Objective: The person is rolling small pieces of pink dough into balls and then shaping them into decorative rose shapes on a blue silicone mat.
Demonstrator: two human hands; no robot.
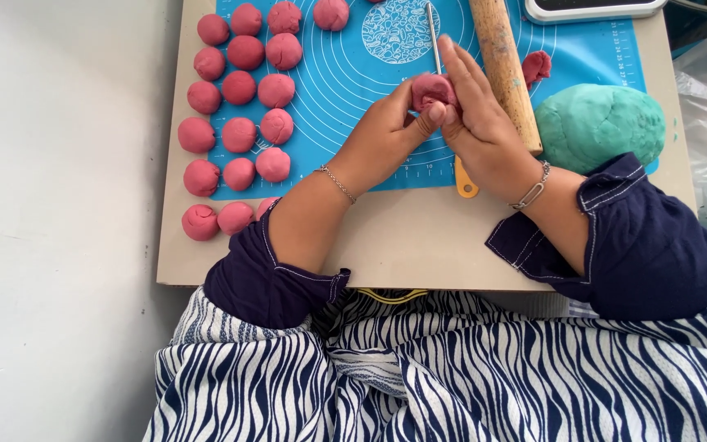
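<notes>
The fingers point(461, 69) of the right hand point(484, 131) stretch long and nearly straight over the top of a small pink dough piece point(433, 88), while the left hand point(382, 135) curls in from the other side, its thumb tip pressed against the lump's lower edge. Both hands are closed lightly about the dough, which sits pinched between them with only its upper left face showing. It is a squat lump, slightly wider than tall, its longer side running left to right across the view; any finer pointing cannot be told because the fingers cover most of it. The hands hold it just above a blue baking mat point(345, 65) that lies on a beige board point(419, 237). To the left, rows of pink dough balls point(239, 90) sit on the mat and board. Just beside the right hand lies a wooden rolling pin point(505, 65), with a large green dough mound point(599, 123) beyond it and a small pink scrap point(537, 67) near its far side. A thin metal rod point(433, 33) lies on the mat above the hands.
</notes>
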